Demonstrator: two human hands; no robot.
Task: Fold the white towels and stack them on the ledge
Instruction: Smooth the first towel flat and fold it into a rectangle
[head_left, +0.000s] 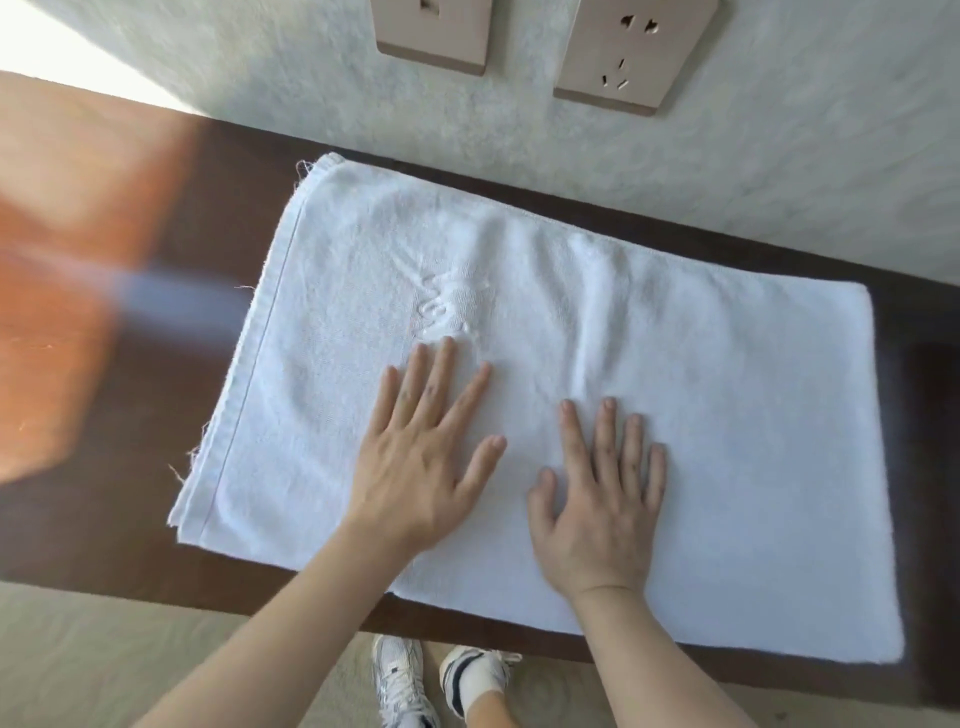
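While your palms lie flat, the white towel (649, 364) stays spread on the dark wooden ledge (208, 218).
Your left hand (423, 457) and right hand (602, 509) press on the towel's near half, fingers splayed and open, gripping nothing. Towel's far edge runs just beside the wall under two beige sockets (636, 52); its stitched hem end lies at your left; creases cross its middle.

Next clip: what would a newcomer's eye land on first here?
A white towel spread across the dark ledge, with the left hand and right hand pressed flat on its near half. On the wall behind sit two beige sockets; a blurred orange shape fills the left edge.
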